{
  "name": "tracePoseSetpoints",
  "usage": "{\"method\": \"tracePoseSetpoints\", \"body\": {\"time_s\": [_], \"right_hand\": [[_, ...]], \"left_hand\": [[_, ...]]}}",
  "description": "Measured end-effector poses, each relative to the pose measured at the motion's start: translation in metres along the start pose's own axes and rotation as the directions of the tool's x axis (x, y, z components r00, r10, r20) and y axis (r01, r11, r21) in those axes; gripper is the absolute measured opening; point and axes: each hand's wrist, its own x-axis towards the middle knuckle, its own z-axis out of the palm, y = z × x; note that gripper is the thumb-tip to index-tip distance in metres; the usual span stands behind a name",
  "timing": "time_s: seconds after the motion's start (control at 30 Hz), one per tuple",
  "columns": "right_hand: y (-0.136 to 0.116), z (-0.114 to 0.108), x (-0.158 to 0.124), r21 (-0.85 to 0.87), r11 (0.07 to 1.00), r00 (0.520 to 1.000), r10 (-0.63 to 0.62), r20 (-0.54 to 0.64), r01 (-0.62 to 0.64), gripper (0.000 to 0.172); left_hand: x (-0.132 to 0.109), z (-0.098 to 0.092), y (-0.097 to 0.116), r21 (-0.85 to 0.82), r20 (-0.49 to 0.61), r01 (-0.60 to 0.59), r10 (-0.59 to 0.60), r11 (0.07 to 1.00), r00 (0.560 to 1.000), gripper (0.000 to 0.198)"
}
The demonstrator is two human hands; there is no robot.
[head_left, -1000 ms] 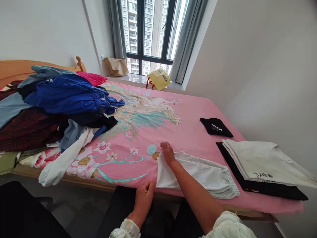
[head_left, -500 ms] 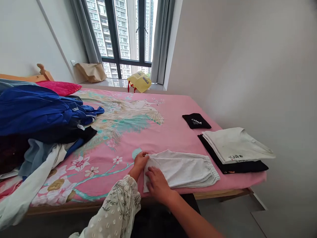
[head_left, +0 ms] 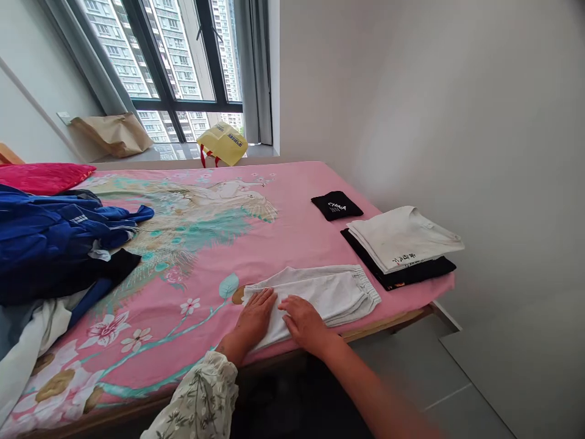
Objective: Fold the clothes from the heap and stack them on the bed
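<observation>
Both hands [head_left: 257, 314] lie over pale pants [head_left: 326, 296] near bed's edge [head_left: 388, 322], sheet [head_left: 295, 241] spreading beyond

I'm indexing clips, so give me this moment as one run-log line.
left hand: on pale garment | right hand: over it, contact unclear | folded stack: at right | clothes heap: at left
</observation>
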Motion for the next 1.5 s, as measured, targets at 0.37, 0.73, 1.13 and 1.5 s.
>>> {"method": "tracePoseSetpoints", "body": {"time_s": [0.37, 0.73, 1.13, 1.5], "right_hand": [[0.079, -0.075, -0.071, -0.425, 0.828, 0.929, 0.353, -0.110, -0.365, 0.042], [0.069, -0.032, -0.008, -0.307, 0.943, 0.986, 0.155, 0.061, -0.130, 0.052], [0.177, -0.106, -0.082, -0.010, 0.831, 0.719, 0.475, -0.507, -0.556, 0.060], [0.084, -0.097, -0.063, 0.139, 0.962, 0.892, 0.269, -0.364, -0.233, 0.027]], "left_hand": [[-0.002, -0.010, 0.000, 0.338, 0.276, -0.073, -0.024, 0.938, 0.961, 0.101], [0.021, 0.020, 0.022, 0.420, 0.163, -0.056, -0.015, 0.906, 0.986, 0.062], [0.028, 0.028, 0.024, 0.481, 0.186, -0.017, -0.083, 0.876, 0.979, 0.068], [-0.039, 0.016, 0.065, 0.044, -0.320, 0.162, -0.139, 0.986, 0.937, 0.043]]}}
